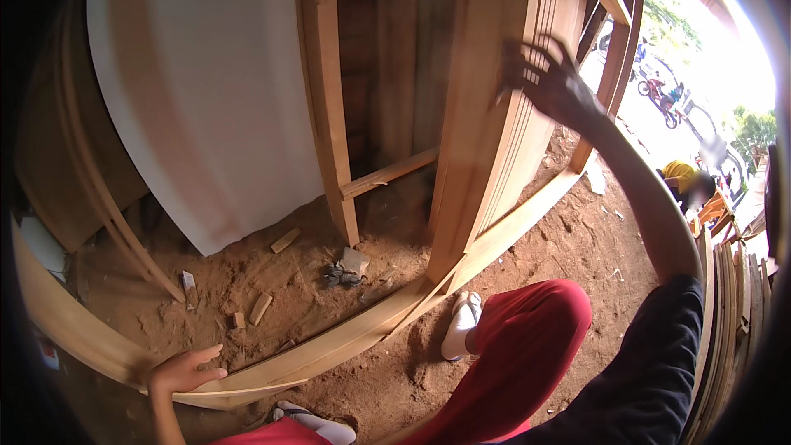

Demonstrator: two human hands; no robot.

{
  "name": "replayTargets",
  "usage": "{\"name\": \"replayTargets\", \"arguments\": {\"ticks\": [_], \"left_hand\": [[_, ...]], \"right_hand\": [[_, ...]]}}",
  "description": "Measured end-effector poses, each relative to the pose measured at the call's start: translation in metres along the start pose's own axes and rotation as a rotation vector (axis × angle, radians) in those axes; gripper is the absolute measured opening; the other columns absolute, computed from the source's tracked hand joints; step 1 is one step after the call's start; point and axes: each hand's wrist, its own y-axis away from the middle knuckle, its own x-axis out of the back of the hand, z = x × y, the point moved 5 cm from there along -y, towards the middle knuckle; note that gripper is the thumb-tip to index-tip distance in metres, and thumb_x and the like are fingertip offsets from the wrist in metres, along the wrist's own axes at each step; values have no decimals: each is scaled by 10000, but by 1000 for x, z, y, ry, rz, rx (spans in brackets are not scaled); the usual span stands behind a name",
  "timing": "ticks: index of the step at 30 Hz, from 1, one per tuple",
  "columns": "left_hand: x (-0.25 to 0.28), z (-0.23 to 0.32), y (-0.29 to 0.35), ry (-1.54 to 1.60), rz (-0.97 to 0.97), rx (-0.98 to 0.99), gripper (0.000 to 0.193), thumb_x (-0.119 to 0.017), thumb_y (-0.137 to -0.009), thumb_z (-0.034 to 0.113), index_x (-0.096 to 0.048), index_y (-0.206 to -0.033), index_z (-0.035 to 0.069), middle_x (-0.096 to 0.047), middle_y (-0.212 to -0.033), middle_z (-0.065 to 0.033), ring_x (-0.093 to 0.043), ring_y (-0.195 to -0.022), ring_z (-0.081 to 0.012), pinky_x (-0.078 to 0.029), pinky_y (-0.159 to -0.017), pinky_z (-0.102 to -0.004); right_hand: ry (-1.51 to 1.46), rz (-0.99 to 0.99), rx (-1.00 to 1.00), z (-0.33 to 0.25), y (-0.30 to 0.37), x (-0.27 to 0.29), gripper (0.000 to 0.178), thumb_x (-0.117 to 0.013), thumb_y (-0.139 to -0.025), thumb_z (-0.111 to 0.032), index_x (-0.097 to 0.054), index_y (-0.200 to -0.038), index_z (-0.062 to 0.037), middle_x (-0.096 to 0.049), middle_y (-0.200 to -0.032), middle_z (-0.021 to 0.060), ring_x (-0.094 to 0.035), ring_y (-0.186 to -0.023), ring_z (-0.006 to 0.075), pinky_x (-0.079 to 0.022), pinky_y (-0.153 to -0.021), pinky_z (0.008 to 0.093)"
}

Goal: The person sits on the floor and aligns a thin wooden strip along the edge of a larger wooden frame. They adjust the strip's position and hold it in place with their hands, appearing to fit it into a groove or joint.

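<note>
My left hand point(183, 369) rests at the lower left on a long pale wooden plank point(329, 338) of a frame near the ground. Its fingers are stretched out over the plank's upper face. My right hand point(550, 82) is raised at the upper right, slightly blurred, with fingers spread in front of an upright grooved wooden board point(494, 140). I cannot tell whether it touches the board. The board's lower end meets the long plank, where a thin strip point(424, 301) lies at a slant.
A tall white panel point(222, 99) leans at the left beside a wooden post point(328, 91). Wood scraps point(260, 309) and a dark crumpled thing point(342, 275) lie on the sandy ground. Stacked boards point(725, 313) stand at the right. Farther off are a person in yellow point(681, 173) and a motorbike point(659, 99).
</note>
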Motion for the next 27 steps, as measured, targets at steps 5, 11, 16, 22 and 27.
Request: {"name": "replayTargets", "arguments": {"ticks": [5, 11, 16, 22, 27], "left_hand": [[-5, -24, -2, -10, 18, -23, 820, -736, -977, 500, -484, -1531, -50, -585, -1494, -262, -582, -1394, -325, -464, -1137, -386], [-5, -19, 1, 18, 18, 2, 833, -738, -975, 507, -476, -1535, -52, -575, -1505, -261, -560, -1416, -326, -457, -1146, -384], [-6, -19, 0, -9, 4, 0, 835, -730, -979, 513, -460, -1555, -29, -554, -1529, -255, -553, -1424, -323, -452, -1150, -380], [-3, -6, 0, -42, -28, 56, 841, -731, -974, 523, -456, -1564, -10, -553, -1538, -234, -565, -1412, -320, -447, -1157, -375], [-7, -7, -3, -38, -7, 21, 833, -735, -970, 523, -473, -1553, -11, -567, -1523, -236, -580, -1398, -317, -459, -1142, -375]], "right_hand": [[-204, -158, 226, -83, 43, -22, 36, -746, -853, -206, -766, -882, -213, -761, -1055, -92, -649, -1228, 139, -354, -1262, 536], [-182, -9, 11, -39, 17, 1, 87, -785, -772, -254, -773, -858, -257, -759, -1090, -113, -610, -1268, 198, -352, -1235, 584], [-209, -32, -51, -73, 44, -19, 113, -778, -798, -191, -789, -879, -269, -778, -1052, -101, -619, -1268, 151, -345, -1248, 568], [-169, -38, -22, -84, 52, -20, 110, -812, -789, -220, -793, -880, -280, -769, -1054, -133, -621, -1240, 142, -330, -1235, 607], [-150, 3, -60, -62, 52, -5, 180, -809, -792, -225, -805, -972, -219, -735, -1181, -85, -591, -1269, 203, -351, -1210, 625]]}}
